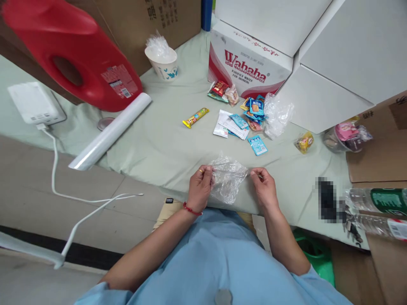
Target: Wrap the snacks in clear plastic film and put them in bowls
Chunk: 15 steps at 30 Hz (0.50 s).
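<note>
Near the table's front edge, a crumpled clear plastic bag [229, 180] is stretched between my two hands. My left hand [200, 186] pinches its left side between thumb and fingers. At the bag's upper right corner, my right hand [263, 186] has thumb and fingertips pressed together, seemingly on the film's edge. Beyond the bag lie a blue sachet [257, 145], white packets [221, 123] and a yellow snack stick [196, 117]. Further back are a pile of blue snack packets [255, 108] and another crumpled clear plastic bag [277, 115].
A white plastic-film roll [111, 131] lies left beside a red jug [79, 59]. A paper cup [162, 63] stands behind. The Wahaha carton [249, 63] and white boxes [337, 63] border the back. Plastic bottles [381, 200] and keys [352, 228] lie right.
</note>
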{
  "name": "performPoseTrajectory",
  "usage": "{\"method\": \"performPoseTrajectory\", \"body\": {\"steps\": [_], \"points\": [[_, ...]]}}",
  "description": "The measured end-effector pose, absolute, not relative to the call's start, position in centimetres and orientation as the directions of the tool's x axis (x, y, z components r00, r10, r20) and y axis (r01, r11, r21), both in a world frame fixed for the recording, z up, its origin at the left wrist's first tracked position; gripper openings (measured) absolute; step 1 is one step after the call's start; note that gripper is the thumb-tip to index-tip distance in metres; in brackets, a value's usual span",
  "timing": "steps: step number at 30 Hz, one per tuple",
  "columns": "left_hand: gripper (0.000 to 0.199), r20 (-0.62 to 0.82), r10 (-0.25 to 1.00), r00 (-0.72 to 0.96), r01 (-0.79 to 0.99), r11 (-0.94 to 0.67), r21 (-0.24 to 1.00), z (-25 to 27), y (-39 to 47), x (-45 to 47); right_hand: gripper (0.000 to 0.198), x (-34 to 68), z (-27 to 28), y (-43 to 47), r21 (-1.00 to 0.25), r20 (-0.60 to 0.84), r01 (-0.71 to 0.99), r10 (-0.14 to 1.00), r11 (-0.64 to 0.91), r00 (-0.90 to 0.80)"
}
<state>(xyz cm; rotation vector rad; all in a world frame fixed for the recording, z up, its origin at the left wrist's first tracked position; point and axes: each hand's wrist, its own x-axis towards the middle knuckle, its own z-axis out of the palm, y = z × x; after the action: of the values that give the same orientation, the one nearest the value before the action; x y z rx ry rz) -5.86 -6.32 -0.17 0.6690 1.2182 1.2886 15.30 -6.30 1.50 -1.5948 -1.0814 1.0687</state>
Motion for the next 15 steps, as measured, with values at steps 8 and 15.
{"method": "performPoseTrajectory", "body": {"steps": [8, 15], "points": [[0.045, -0.232, 0.965, -0.124, -0.373, 0.171, 0.912, -0.4, -6.6, -5.5, 0.033, 10.3, 2.5, -8.2, -0.89, -0.107, 0.456, 0.978, -0.014, -0.179], [0.045, -0.283, 0.913, -0.293, -0.442, 0.133, 0.887, -0.2, -5.6, -7.0, 0.024, 10.7, 1.1, -7.0, -0.943, -0.163, 0.302, 0.985, -0.141, -0.05]]}}
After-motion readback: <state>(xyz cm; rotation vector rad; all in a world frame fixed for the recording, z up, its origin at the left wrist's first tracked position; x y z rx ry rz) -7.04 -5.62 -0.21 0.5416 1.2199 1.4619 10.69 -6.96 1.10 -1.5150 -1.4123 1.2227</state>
